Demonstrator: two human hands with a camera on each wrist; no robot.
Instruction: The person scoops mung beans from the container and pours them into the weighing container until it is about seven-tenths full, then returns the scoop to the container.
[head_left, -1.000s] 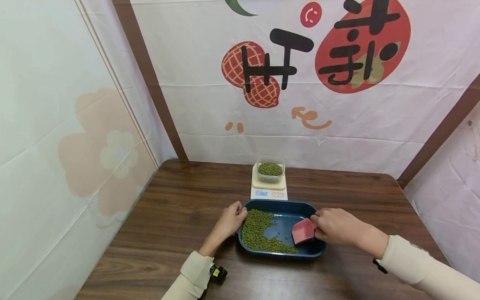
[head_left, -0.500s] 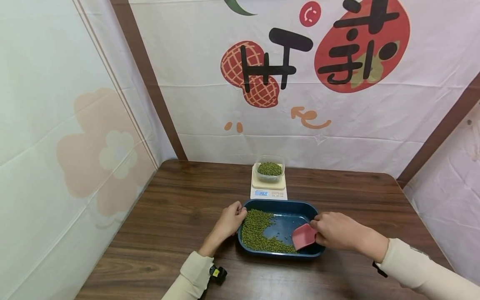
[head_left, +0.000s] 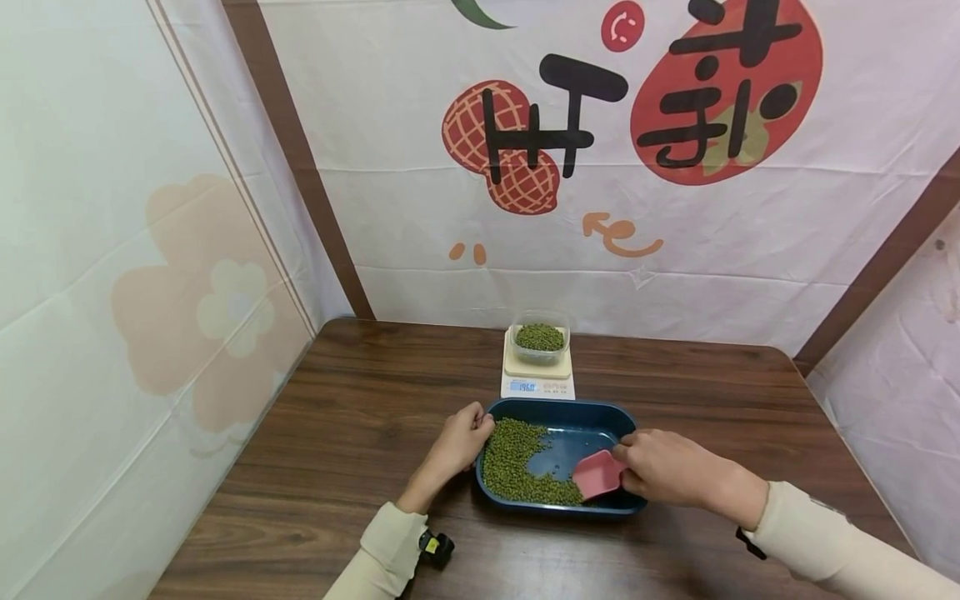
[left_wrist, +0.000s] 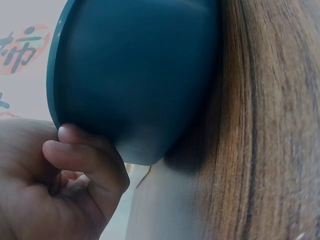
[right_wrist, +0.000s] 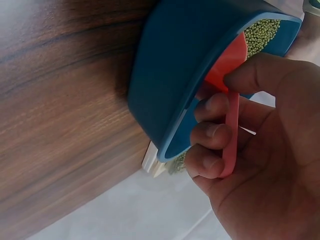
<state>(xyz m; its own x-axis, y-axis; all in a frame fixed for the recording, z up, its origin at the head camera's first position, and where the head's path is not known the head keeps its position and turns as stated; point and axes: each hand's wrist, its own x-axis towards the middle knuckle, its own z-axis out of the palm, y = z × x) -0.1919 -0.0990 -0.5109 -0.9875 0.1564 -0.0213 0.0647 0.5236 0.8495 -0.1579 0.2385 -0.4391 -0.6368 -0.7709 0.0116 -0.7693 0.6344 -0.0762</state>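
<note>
A dark blue tray [head_left: 577,412] stands on the table, with green mung beans [head_left: 517,467] heaped over its left half and along its near side. My left hand [head_left: 456,442] grips the tray's left rim; in the left wrist view its curled fingers [left_wrist: 85,155] lie against the tray's edge. With my right hand [head_left: 667,468] I hold a pink scoop [head_left: 597,474] by its handle. The scoop is low in the tray, its front edge at the beans near the tray's front. In the right wrist view the fingers wrap round the scoop's handle [right_wrist: 231,135].
Behind the tray is a kitchen scale [head_left: 538,385] with a lit display. On it sits a clear plastic container [head_left: 542,357] of mung beans. The wooden table [head_left: 360,400] meets a printed cloth backdrop [head_left: 420,300] at its far edge.
My right hand has moved the scoop toward the near side of the tray and then left, up to the beans. The left hand, tray and scale have stayed in place.
</note>
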